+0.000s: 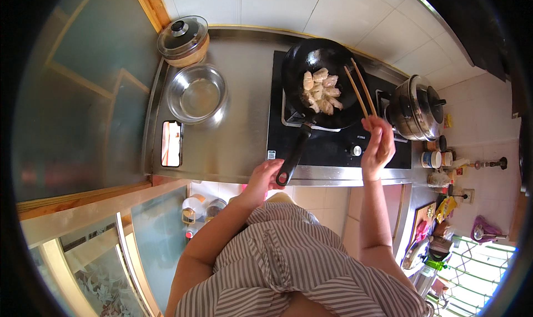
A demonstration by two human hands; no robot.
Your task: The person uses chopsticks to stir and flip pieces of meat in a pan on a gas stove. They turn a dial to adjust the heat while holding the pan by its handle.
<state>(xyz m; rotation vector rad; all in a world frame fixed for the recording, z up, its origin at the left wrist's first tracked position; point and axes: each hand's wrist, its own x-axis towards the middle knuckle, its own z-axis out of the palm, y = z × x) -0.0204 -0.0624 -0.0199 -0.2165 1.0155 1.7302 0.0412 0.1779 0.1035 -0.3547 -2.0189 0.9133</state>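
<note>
My right hand holds a pair of wooden chopsticks, their tips apart over the right side of a black wok. Several pale pieces of meat, probably chicken, lie grouped in the middle of the wok. The wok sits on the left burner of a black glass gas hob. Its black handle points toward me. At the handle's end is my left hand, with its fingertips right beside or against it; whether they grip is unclear.
On the steel counter at left are a metal bowl, a glass-lidded pot and a phone with its screen lit. A lidded steel pot stands on the right burner. Jars line the counter farther right.
</note>
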